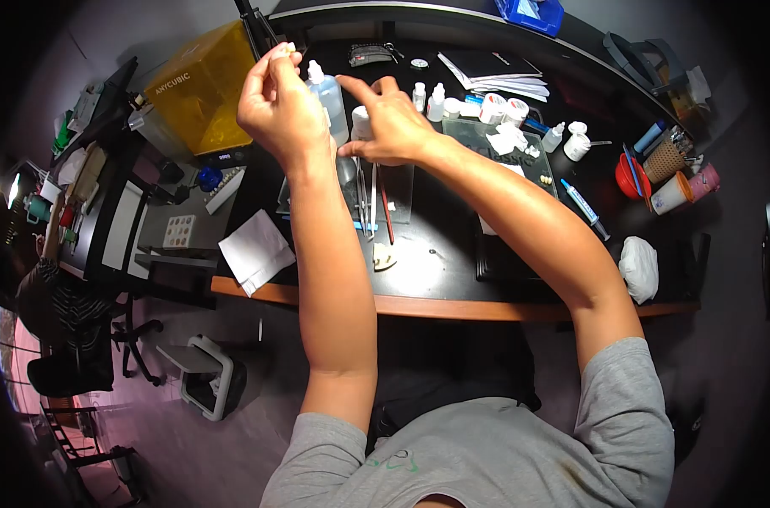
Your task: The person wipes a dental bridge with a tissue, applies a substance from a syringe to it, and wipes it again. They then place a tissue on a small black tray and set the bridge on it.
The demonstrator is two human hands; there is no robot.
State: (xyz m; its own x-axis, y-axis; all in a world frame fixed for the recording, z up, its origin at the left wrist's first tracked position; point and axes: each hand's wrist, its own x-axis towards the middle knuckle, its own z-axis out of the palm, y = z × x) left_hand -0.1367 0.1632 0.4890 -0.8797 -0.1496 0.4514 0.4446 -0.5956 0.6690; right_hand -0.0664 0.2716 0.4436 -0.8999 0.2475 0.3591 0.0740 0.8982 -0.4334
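Note:
My left hand [271, 106] is raised at the back left of the desk, its fingertips pinching a small yellowish-white piece [291, 48]. Just beside that wrist stands a clear squeeze bottle [327, 97] with a white nozzle cap. My right hand [389, 125] has its fingers apart, the index fingertip right at the bottle's edge and the thumb lower down. A white jar [360, 123] shows partly behind this hand. Below it lie metal tweezers [371, 199] and a red-handled brush [387, 207] on a glass slab. Nearer me is a cream-coloured dental cast piece [384, 256].
Small white bottles and jars [492, 108] line the back right, with crumpled tissue [510, 138] by them. A blue syringe [584, 207] lies farther right, near brush cups [671, 193]. A folded napkin [256, 251] sits at the left edge; an orange printer cover [200, 89] stands behind.

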